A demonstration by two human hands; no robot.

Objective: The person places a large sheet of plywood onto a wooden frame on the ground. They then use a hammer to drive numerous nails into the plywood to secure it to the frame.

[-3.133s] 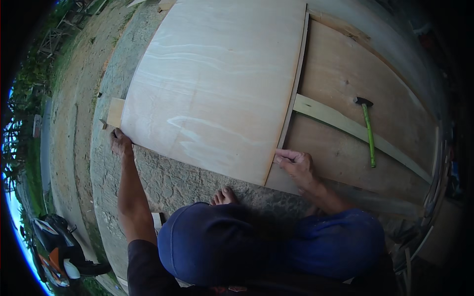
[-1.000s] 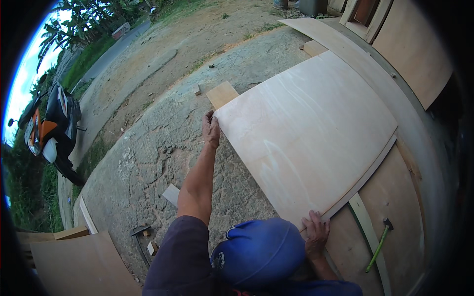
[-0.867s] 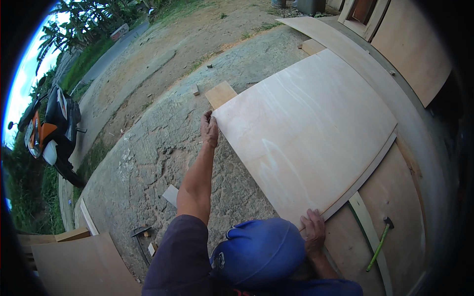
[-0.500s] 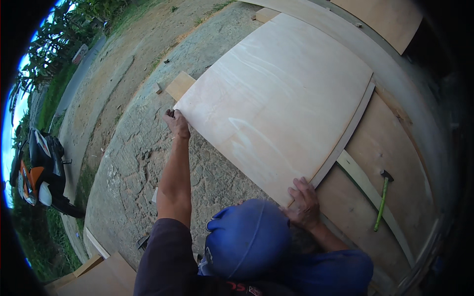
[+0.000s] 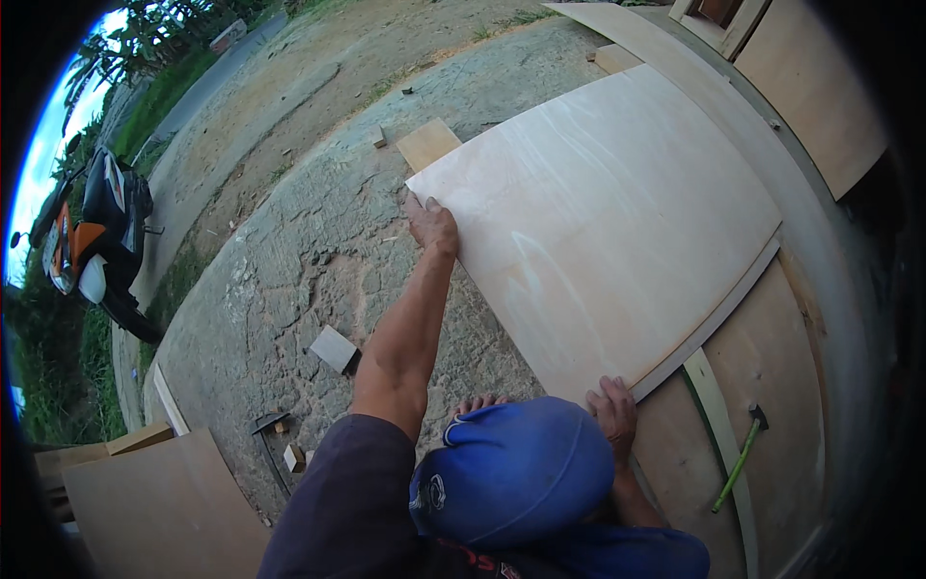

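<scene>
A large pale plywood sheet (image 5: 617, 222) lies in front of me, on top of another board. My left hand (image 5: 432, 227) is closed at its near left corner, with the fingertips at the edge. At the near right corner, my right hand (image 5: 614, 417) curls its fingers over the rim. Beneath the sheet's right side, the edge of the lower board (image 5: 709, 323) sticks out a little. A rounded shape of blue cloth (image 5: 526, 473) in front of me hides part of my right arm, and toes (image 5: 482, 403) show just beyond it.
On boards at the right lie a hammer (image 5: 741, 454) with a green handle and a pale strip (image 5: 719, 425). A wood block (image 5: 335, 349) and a dark metal tool (image 5: 270, 439) rest on rough concrete. Another plywood piece (image 5: 174, 502) is at lower left; a motorbike (image 5: 92, 241) stands farther off.
The view has turned, so the scene sits farther right and lower. Both hands stay at the sheet's near corners; my left fingers have shifted slightly. More ground at left now shows.
</scene>
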